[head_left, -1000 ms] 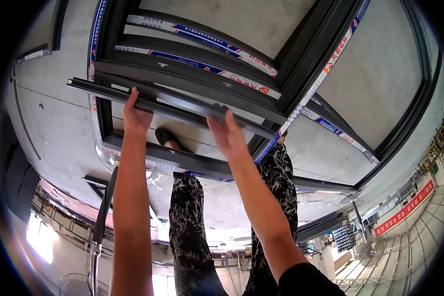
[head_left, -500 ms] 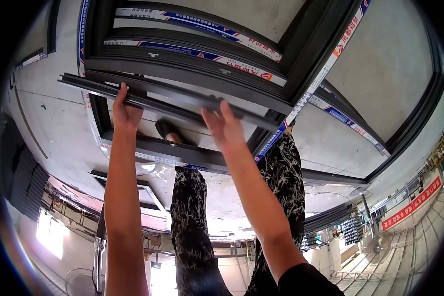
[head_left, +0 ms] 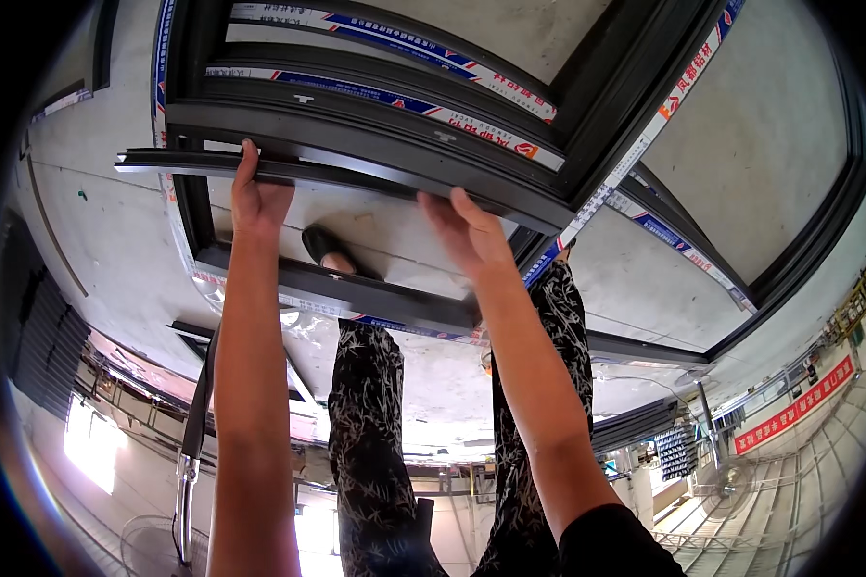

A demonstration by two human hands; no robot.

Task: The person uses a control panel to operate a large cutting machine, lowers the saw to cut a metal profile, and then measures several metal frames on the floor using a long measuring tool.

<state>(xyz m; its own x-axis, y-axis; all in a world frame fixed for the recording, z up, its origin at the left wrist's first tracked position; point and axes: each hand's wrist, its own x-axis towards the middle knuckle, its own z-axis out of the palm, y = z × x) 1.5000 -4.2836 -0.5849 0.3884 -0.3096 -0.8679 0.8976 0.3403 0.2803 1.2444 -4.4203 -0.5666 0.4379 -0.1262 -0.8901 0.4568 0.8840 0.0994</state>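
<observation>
Head view: white tape (head_left: 394, 98) with red and blue marks lines the dark frame (head_left: 375, 144); a red banner (head_left: 794, 404) hangs far right. The bar (head_left: 356, 178) runs left-right (slightly tilted). Left hand (head_left: 258, 197) grips it; right hand (head_left: 467, 231) rests open on it.

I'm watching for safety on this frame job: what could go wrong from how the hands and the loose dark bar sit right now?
The left hand and right hand rest on a long dark metal bar lying along the window frame; fingers could get pinched between them. The bar's left end overhangs, so it might tip or slide. A shoe stands inside the frame, close below the bar.
</observation>
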